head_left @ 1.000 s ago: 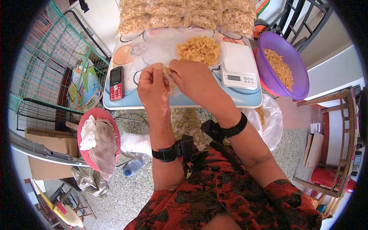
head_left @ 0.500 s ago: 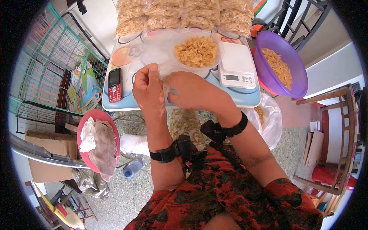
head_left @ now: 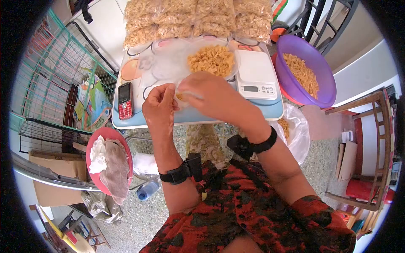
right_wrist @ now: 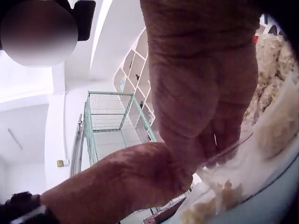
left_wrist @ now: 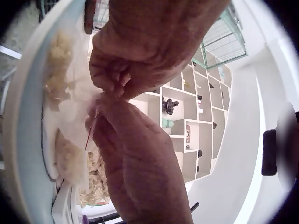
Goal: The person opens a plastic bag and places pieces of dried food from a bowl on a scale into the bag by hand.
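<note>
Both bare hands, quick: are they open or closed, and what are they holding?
Left hand: closed, pinching the clear plastic bag with the red seal line.
Right hand: closed, pinching the same bag's edge.

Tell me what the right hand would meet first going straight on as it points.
Leftward from the right hand, most likely the left hand; the plastic bag at their fingers may come first, as depth there is unclear.

Phone, red basin, bottle, wire cage
</note>
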`<move>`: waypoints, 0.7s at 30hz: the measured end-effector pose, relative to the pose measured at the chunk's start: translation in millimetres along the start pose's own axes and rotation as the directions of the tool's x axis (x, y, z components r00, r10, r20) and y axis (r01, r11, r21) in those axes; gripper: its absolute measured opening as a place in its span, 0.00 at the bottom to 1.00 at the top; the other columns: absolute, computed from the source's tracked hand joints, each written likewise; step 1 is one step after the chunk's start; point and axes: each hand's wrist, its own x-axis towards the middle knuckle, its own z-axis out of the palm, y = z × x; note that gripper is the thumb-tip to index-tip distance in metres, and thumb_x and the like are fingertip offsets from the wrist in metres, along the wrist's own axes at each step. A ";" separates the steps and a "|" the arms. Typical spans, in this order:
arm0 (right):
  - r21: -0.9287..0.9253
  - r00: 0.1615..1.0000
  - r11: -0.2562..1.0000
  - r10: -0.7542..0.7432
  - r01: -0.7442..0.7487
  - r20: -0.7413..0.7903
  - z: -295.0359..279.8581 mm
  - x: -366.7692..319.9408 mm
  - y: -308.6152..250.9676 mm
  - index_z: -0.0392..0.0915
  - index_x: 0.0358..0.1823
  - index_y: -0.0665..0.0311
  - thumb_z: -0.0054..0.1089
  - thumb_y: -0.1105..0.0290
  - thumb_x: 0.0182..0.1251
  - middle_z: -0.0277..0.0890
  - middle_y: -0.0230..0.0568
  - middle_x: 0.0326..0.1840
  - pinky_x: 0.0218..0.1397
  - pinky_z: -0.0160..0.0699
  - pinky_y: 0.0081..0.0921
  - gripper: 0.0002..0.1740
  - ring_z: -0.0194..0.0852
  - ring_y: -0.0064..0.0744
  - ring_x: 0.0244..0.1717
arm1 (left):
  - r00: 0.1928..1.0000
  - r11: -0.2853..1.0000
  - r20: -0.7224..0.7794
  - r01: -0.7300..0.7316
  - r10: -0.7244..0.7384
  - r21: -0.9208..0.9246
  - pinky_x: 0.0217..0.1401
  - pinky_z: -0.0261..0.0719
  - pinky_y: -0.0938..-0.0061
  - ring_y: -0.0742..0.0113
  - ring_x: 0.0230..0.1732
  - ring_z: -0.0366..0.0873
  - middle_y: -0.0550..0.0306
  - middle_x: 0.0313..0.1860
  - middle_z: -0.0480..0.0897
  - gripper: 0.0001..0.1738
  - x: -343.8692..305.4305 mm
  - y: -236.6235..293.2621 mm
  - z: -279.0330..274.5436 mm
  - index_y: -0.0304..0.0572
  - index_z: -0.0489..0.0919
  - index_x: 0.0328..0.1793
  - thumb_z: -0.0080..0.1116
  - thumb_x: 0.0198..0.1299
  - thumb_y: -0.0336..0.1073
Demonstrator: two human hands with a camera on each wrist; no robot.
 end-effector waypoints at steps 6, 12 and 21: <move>-0.183 0.935 0.926 0.295 -0.330 -0.197 -37.9 -0.5 40.5 0.78 0.46 0.68 0.56 0.67 0.63 0.78 0.53 0.44 0.55 0.75 0.42 0.15 0.77 0.51 0.47 | 0.985 0.981 -0.147 -0.112 0.088 -0.160 0.22 0.69 0.81 0.76 0.19 0.72 0.61 0.22 0.77 0.12 0.5 -4.2 5.4 0.35 0.79 0.40 0.60 0.67 0.38; -0.393 0.912 0.823 0.365 -0.410 -0.186 -31.0 7.9 94.9 0.77 0.52 0.70 0.58 0.67 0.62 0.78 0.57 0.46 0.57 0.74 0.43 0.19 0.77 0.53 0.51 | 0.944 0.953 -0.264 -0.249 0.199 -0.175 0.21 0.71 0.79 0.75 0.18 0.72 0.60 0.21 0.76 0.12 1.3 -13.3 25.9 0.37 0.76 0.41 0.57 0.69 0.40; -0.505 0.876 0.748 0.480 -0.430 -0.035 -16.9 20.9 105.7 0.75 0.51 0.69 0.53 0.72 0.64 0.72 0.61 0.51 0.47 0.84 0.44 0.15 0.80 0.56 0.46 | 0.971 0.959 -0.215 -0.160 0.109 -0.236 0.20 0.72 0.80 0.73 0.17 0.72 0.58 0.19 0.76 0.12 2.8 -16.2 27.7 0.36 0.76 0.40 0.59 0.67 0.38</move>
